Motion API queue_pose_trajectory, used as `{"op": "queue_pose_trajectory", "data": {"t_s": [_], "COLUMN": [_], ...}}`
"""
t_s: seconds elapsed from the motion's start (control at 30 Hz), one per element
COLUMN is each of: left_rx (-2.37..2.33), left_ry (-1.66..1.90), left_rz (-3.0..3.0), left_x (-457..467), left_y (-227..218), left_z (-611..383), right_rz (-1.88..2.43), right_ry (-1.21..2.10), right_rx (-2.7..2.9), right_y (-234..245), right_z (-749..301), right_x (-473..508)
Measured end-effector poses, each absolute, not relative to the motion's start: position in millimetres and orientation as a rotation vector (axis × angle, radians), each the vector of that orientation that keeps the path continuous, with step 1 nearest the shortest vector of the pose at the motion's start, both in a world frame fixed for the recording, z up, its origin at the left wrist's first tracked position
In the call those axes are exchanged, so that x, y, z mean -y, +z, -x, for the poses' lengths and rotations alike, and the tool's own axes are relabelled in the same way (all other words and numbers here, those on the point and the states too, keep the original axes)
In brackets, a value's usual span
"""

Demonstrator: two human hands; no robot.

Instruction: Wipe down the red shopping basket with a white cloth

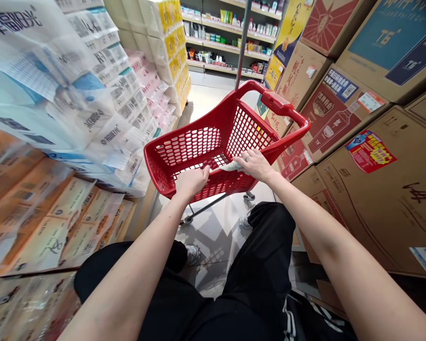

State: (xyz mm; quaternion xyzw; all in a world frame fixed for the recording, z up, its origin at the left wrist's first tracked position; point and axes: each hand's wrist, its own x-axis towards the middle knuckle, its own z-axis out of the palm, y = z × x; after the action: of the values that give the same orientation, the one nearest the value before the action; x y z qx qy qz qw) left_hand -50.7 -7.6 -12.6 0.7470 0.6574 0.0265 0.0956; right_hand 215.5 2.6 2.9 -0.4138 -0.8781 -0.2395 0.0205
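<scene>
A red plastic shopping cart (154, 166) stands turned sideways in front of me, its mesh basket holding nothing that I can see. My left hand (192, 183) is closed over the near rim, thumb on top. Farther right along this rim, my right hand (253, 163), with a ring on one finger, presses a pale, whitish cloth (231, 166) against the red plastic. Its fingers curl over the cloth and the rim. The cart's handle (284, 106) is at the upper right, touched by neither hand.
Wrapped paper packs (102, 104) are stacked high on the left. Cardboard cartons (369, 166) form a wall close on the right. A grey metal pole (242, 47) rises behind the cart. Shelves (230, 23) of small bottles and tubes line the back. Tiled floor (209, 232) lies under the cart.
</scene>
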Motion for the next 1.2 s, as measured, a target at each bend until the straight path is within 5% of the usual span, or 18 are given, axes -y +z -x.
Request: {"op": "queue_pose_trajectory", "data": {"t_s": [0.57, 1.2], "left_rx": [-1.922, -1.893], "left_ry": [0.128, 0.15], "left_rz": [-2.289, -2.199], "left_x": [9, 10], "left_y": [-14, -9], "left_z": [52, 58], "right_rz": [1.281, 1.18], "right_ry": [-0.931, -0.652], "right_rx": [2.636, 2.684], "right_y": [-16, -18], "right_z": [-216, -197], "right_x": [-11, -11]}}
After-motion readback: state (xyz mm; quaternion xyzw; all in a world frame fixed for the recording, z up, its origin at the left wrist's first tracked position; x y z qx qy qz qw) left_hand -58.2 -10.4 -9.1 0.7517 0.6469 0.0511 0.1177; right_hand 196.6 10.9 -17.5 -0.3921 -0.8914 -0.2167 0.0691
